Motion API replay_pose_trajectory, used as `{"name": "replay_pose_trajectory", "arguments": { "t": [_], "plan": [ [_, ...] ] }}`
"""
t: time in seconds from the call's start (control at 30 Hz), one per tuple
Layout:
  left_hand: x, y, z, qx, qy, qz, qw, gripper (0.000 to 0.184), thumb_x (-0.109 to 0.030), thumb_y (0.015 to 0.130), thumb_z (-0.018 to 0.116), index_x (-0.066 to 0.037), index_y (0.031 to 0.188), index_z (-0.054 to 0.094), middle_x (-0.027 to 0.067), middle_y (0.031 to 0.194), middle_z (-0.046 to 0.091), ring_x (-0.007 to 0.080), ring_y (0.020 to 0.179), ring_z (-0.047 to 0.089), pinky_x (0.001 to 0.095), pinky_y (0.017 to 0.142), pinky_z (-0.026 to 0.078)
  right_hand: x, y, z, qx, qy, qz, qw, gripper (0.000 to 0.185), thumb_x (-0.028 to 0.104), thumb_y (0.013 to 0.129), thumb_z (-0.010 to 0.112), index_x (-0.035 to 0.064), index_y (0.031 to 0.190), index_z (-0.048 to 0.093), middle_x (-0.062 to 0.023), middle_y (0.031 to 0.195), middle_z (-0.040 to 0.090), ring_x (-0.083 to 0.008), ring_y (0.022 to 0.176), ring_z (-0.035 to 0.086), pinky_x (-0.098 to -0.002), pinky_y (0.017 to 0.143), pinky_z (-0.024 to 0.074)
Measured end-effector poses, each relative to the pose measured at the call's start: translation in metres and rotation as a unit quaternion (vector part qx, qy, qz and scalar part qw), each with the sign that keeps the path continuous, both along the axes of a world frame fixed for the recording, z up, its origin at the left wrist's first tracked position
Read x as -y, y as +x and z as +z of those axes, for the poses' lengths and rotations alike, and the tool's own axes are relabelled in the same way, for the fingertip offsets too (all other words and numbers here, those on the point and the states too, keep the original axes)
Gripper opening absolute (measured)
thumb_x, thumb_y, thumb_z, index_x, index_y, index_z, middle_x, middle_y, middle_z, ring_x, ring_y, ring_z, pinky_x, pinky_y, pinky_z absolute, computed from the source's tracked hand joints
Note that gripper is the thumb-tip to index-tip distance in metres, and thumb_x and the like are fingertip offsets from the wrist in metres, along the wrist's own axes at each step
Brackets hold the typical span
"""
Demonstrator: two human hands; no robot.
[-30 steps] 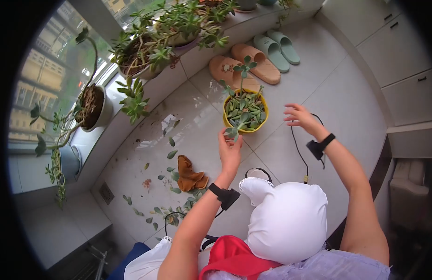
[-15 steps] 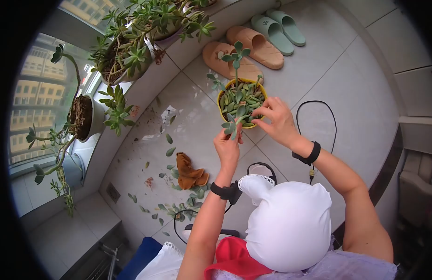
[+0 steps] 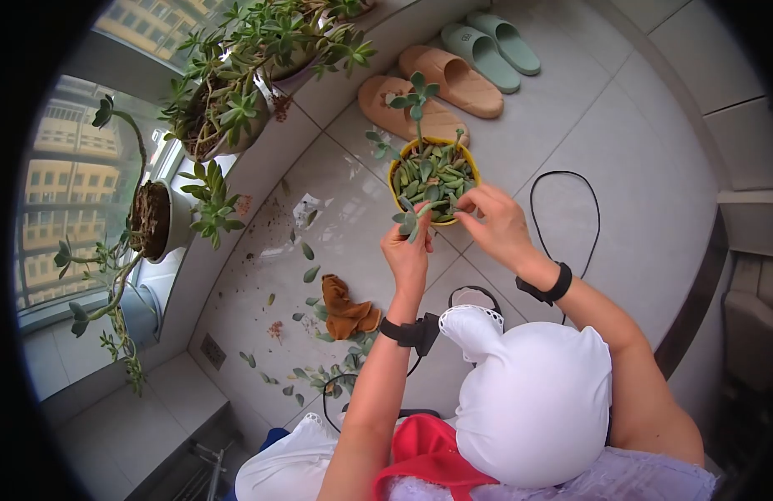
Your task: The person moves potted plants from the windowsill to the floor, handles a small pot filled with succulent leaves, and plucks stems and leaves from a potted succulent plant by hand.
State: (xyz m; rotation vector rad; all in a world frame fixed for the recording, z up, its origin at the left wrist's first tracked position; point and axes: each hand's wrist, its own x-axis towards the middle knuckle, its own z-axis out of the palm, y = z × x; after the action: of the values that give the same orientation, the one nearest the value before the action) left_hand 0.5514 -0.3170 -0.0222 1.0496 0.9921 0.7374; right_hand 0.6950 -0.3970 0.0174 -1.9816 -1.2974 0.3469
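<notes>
My left hand pinches a succulent cutting by its stem at the near side of a yellow-rimmed pot. The cutting leans over the rim, its rosette of grey-green leaves toward me. Loose succulent leaves fill the pot, and a tall succulent stem stands upright at its far side. Over the pot's right near edge is my right hand, thumb and fingers pressed together; whatever lies between them is too small to make out.
Fallen leaves and a brown cloth or glove lie on the tiles to the left. Peach slippers and green slippers stand beyond the pot. Potted succulents line the window ledge. A black cable loops at right.
My right hand's thumb and fingers have closed together and come down at the pot's edge. My left hand still holds the cutting, which has tilted slightly. The view has shifted a little.
</notes>
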Motion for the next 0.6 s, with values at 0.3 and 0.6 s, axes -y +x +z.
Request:
{"name": "replay_pose_trajectory", "arguments": {
  "t": [0.3,0.6],
  "plan": [
    [0.001,0.005,0.002,0.015,-0.009,0.005,1.0,0.015,-0.013,0.091,0.072,0.0,0.099,0.074,-0.0017,0.071,0.064,0.0027,0.046,0.045,0.0207,0.038,0.034,0.008,-0.012,-0.011,0.071,0.108,0.013,0.992,0.012,0.004,0.076,0.074,0.0031,0.086,0.068,-0.0078,0.083,0.065,-0.0236,0.07,0.063,-0.0351,0.063,0.0505],
    [-0.007,0.002,-0.016,-0.096,0.293,-0.004,0.951,0.019,-0.004,0.08,0.074,-0.006,0.098,0.077,0.0032,0.093,0.067,0.0173,0.086,0.057,0.0285,0.072,0.047,-0.007,-0.015,0.001,0.138,-0.009,0.006,0.99,0.015,0.007,0.076,0.074,0.0071,0.085,0.062,-0.0061,0.083,0.056,-0.0268,0.076,0.062,-0.0389,0.064,0.0496]
  ]
}}
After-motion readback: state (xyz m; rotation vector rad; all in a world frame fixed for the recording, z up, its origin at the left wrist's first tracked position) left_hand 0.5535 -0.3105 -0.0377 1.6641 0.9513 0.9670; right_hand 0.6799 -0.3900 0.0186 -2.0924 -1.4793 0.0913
